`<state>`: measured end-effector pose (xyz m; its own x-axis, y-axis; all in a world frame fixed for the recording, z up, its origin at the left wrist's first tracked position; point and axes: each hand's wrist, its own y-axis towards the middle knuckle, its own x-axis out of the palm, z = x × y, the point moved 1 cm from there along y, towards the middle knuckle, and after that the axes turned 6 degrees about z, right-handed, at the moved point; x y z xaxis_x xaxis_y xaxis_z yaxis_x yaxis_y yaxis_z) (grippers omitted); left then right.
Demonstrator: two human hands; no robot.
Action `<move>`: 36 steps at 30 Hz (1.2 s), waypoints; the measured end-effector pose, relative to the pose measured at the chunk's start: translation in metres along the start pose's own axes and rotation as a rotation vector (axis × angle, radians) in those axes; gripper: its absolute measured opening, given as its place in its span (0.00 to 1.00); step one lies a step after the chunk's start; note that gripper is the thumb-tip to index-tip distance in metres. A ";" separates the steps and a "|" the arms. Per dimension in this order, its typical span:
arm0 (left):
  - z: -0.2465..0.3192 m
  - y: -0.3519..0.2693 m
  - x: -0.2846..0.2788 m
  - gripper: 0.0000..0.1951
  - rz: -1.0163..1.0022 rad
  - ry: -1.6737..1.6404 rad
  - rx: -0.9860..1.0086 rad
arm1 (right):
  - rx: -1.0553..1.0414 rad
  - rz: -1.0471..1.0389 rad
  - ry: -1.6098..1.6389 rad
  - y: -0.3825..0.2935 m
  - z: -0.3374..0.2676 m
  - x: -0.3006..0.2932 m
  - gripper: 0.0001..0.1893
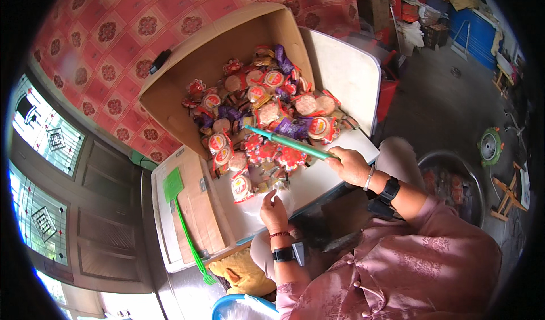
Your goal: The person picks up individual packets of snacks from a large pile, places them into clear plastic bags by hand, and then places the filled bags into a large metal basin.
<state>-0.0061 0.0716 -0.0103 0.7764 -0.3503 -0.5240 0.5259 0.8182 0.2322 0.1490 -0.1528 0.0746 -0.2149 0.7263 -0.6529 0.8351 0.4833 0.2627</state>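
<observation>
My right hand [350, 165] is closed around one end of a green tube-like stick [294, 143], whose thin tip reaches left over a heap of wrapped snacks [269, 111]. Round cookies, purple packets and red flower-shaped packs make up the heap, which spills from a tipped cardboard box [221, 26] onto a white tabletop [311, 184]. At the table's near edge, my left hand [274, 211] holds a clear plastic bag [279, 192] by its rim. Small packets lie at the bag's mouth; how many are inside I cannot tell.
A green fly swatter [187, 222] lies on a cardboard sheet [202, 209] at the left. Below it are a yellow cushion [245, 273] and a blue-rimmed tub [225, 303]. A large metal basin [479, 192] with packets stands on the floor at the right, near a small green fan [490, 146].
</observation>
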 end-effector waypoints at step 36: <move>0.002 -0.037 -0.003 0.11 -0.059 -0.070 0.080 | 0.128 0.567 -0.467 0.042 0.088 0.008 0.20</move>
<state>-0.0267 0.0417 -0.0154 0.7642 -0.4298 -0.4809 0.5950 0.7575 0.2685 0.2271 -0.1699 0.0176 0.4805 0.5503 -0.6829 0.8122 0.0145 0.5832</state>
